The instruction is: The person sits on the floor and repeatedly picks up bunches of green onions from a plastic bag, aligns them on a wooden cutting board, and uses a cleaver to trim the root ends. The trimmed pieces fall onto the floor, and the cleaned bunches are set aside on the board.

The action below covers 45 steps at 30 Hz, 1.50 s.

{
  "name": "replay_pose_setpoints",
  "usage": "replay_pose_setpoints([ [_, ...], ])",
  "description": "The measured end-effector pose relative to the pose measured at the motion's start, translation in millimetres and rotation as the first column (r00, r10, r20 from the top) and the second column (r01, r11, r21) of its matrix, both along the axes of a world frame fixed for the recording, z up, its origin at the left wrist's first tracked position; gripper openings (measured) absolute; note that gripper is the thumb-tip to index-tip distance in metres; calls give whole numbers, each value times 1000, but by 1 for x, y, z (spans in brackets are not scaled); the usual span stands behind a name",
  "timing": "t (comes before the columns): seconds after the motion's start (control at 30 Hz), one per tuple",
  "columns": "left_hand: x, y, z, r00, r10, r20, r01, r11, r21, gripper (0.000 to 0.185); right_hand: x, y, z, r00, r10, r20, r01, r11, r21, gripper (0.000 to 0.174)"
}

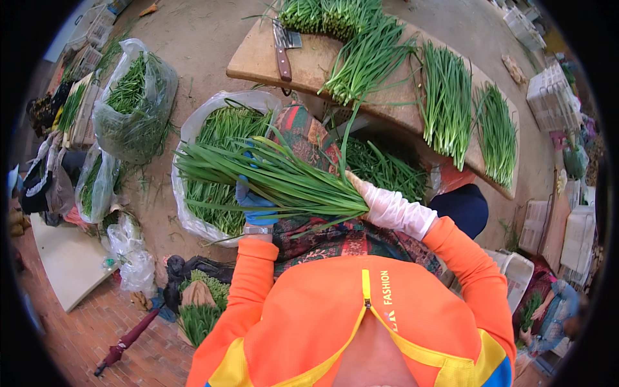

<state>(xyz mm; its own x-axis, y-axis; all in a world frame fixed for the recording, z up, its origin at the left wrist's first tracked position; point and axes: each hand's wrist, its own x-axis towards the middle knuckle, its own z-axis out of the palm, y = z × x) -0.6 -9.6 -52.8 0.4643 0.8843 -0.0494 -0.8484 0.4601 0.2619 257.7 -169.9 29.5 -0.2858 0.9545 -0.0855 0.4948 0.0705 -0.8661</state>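
A large bunch of long flat green leaves, likely garlic chives (285,176), lies across my lap between both hands. My right hand (387,203), in a thin whitish glove, grips the bunch at its stem end. Around its leafy middle is my left hand (254,198), in a blue glove, its fingers partly hidden by leaves. Beneath the leaf tips, a plastic-lined container (181,193) holds more cut greens. Beyond my knees, a wooden board (309,63) bears several bundles of chives (447,101) and a cleaver with a brown wooden handle (284,63).
Loose greens (382,169) lie under the board's near edge. A clear plastic bag of greens (135,116) stands on the floor at left, near a smaller bag (96,184). White crates (553,96) stand at right. A folded umbrella (128,338) and another person (556,309) are lower down.
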Motion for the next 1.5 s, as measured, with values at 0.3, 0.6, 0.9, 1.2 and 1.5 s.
replay_pose_setpoints([
  [0.3, 4, 0, 16, 962, -113, 248, 119, 993, -8, 67, 0, 19, 43, 893, 177, 414, 19, 904, -427, 113],
  [0.6, 13, -5, 39, 954, 72, -292, -117, 983, -140, 51, -11, 79, 101, 695, 424, 581, 4, 806, -592, 109],
  [0.9, 9, 7, 55, 950, -37, -311, -68, 946, -318, 46, -28, 91, 100, 756, 67, 651, 25, 991, -130, 96],
  [1.2, -7, 24, 36, 936, -132, -327, 15, 942, -335, 47, -90, 194, 59, 803, 63, 593, -96, 995, 24, 113],
  [1.5, -35, 52, 27, 952, -223, -208, 210, 974, -82, 59, -150, 167, 29, 883, -44, 468, -99, 955, 278, 83],
])
